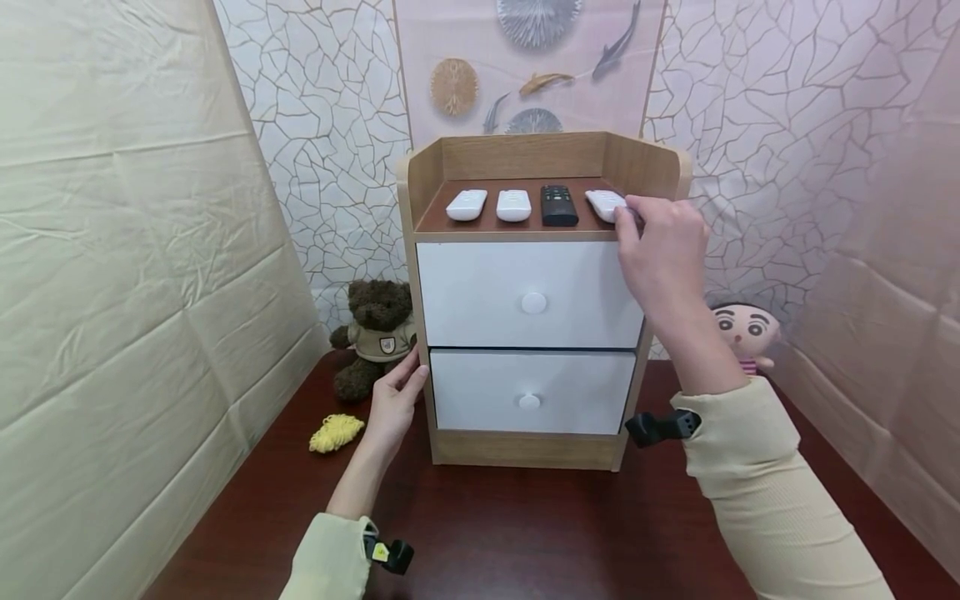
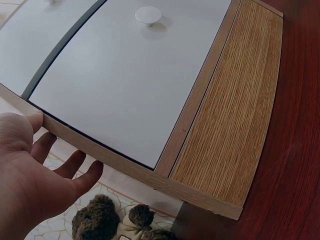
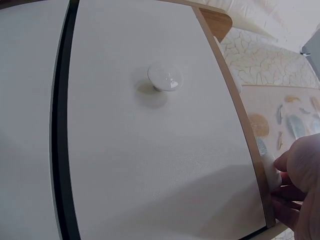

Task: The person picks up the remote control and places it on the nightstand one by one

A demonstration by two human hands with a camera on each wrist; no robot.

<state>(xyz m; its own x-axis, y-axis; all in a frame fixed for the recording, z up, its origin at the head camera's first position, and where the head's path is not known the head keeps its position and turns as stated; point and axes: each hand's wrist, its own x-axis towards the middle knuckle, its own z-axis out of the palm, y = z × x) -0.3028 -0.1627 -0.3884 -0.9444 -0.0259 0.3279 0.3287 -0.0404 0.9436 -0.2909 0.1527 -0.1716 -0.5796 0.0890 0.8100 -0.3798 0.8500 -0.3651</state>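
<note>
A small wooden cabinet (image 1: pixel 525 450) with two white drawers stands on the table. Along its top lie a white remote control (image 1: pixel 467 205), a second white remote (image 1: pixel 513 206), a black remote (image 1: pixel 558 206) and a third white remote (image 1: pixel 604 204) at the right. My right hand (image 1: pixel 666 254) pinches the near right end of that third remote between thumb and fingers, which the right wrist view shows only in part. Low on the left, my left hand (image 1: pixel 395 403) rests against the cabinet's side edge, fingers loosely bent. Both drawers look pushed in; their round knobs are untouched.
A brown teddy bear (image 1: pixel 375 321) sits behind my left hand, with a yellow bundle of yarn (image 1: pixel 335 433) in front of it. A doll (image 1: pixel 746 333) is partly hidden behind my right forearm. Raised wooden edges (image 1: pixel 525 157) border the cabinet top.
</note>
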